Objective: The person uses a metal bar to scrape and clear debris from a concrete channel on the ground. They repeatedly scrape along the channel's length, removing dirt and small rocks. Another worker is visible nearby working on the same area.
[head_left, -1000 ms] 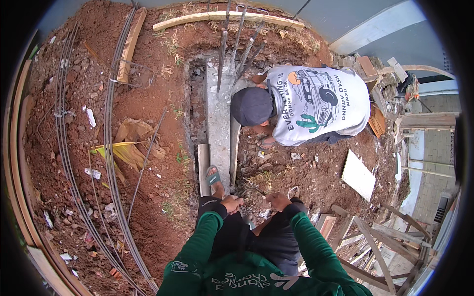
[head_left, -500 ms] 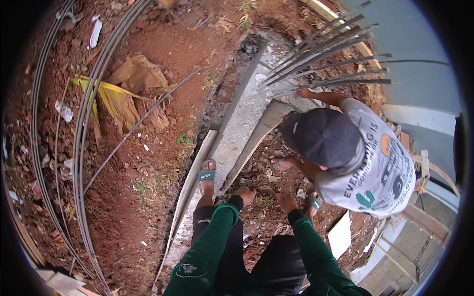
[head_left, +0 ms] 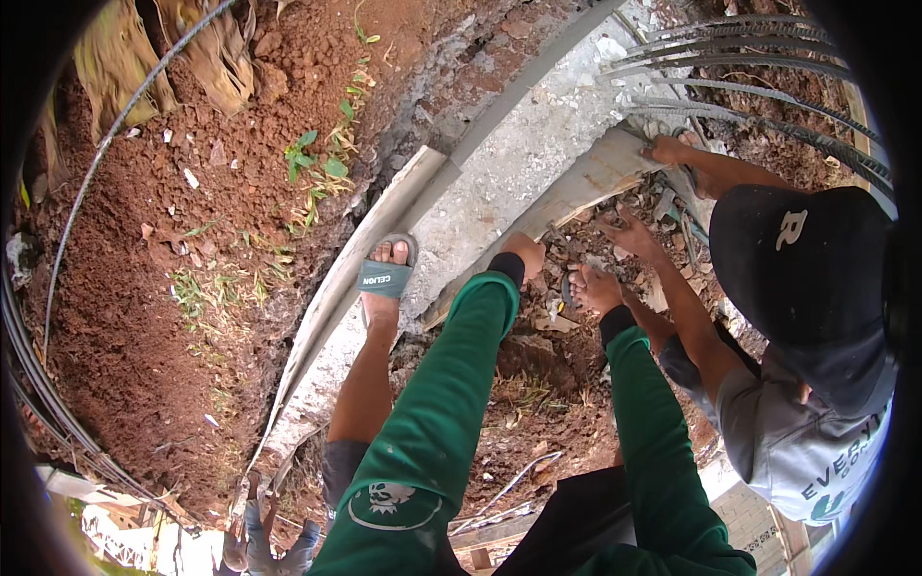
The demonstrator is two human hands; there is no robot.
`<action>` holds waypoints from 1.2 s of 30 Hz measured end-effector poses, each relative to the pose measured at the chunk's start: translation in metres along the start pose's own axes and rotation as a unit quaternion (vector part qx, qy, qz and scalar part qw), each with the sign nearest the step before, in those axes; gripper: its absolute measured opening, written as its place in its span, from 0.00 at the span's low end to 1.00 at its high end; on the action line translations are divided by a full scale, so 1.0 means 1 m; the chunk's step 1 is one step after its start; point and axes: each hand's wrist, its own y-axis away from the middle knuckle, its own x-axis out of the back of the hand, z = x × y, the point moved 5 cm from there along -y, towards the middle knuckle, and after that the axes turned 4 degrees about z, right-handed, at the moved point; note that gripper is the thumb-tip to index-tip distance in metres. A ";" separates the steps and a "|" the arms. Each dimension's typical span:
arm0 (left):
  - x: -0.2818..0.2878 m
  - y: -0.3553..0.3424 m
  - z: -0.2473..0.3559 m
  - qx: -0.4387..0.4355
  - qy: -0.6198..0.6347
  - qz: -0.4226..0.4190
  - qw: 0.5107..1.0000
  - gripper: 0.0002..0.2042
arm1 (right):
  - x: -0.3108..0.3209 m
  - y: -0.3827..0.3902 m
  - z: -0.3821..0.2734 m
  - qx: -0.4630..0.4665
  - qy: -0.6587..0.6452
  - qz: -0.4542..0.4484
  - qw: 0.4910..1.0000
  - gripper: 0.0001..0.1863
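My left hand (head_left: 523, 255) is closed at the lower edge of a long wooden board (head_left: 591, 180), its fingertips mostly hidden. My right hand (head_left: 599, 290) hovers over the rubble beside the board, its fingers curled; what they hold, if anything, I cannot make out. It overlaps a co-worker's sandaled foot. The board lies along a strip of rough grey concrete (head_left: 538, 125). A co-worker in a dark cap (head_left: 802, 278) crouches at the right. One of the co-worker's hands (head_left: 663, 150) touches the board's far end; the other hand (head_left: 629, 232) reaches over the rubble.
My sandaled foot (head_left: 386, 278) stands on the concrete, against another board (head_left: 331, 288) on its left side. Bent steel bars (head_left: 759, 48) stick out at the upper right. Red soil (head_left: 134, 288) spreads leftward, with a thin rod (head_left: 96, 144) across it. Another person (head_left: 264, 538) appears at the lower left.
My view has come closer to the concrete strip. My left hand has moved forward to the board, and my right hand has reached forward too. The co-worker's second hand now shows over the rubble.
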 end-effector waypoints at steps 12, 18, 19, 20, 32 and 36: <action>-0.025 0.056 0.037 0.158 0.613 0.001 0.774 0.17 | -0.082 0.051 -0.063 0.046 0.065 -0.058 0.995 0.19; -0.039 0.022 0.030 0.123 0.726 -0.006 0.676 0.17 | -0.152 0.115 -0.119 -0.066 0.089 0.032 0.993 0.26; -0.037 0.017 0.028 0.111 0.735 -0.009 0.669 0.17 | -0.158 0.115 -0.124 -0.068 0.108 0.014 0.992 0.26; -0.034 0.011 0.028 0.098 0.743 -0.014 0.662 0.17 | -0.162 0.116 -0.122 -0.077 0.127 -0.004 0.989 0.26; -0.037 -0.004 0.013 0.033 0.674 -0.076 0.734 0.09 | -0.169 0.087 -0.105 -0.082 0.309 0.088 0.943 0.12; -0.042 0.015 0.016 -0.034 0.680 -0.050 0.731 0.04 | -0.173 0.107 -0.094 0.032 0.203 0.104 0.973 0.10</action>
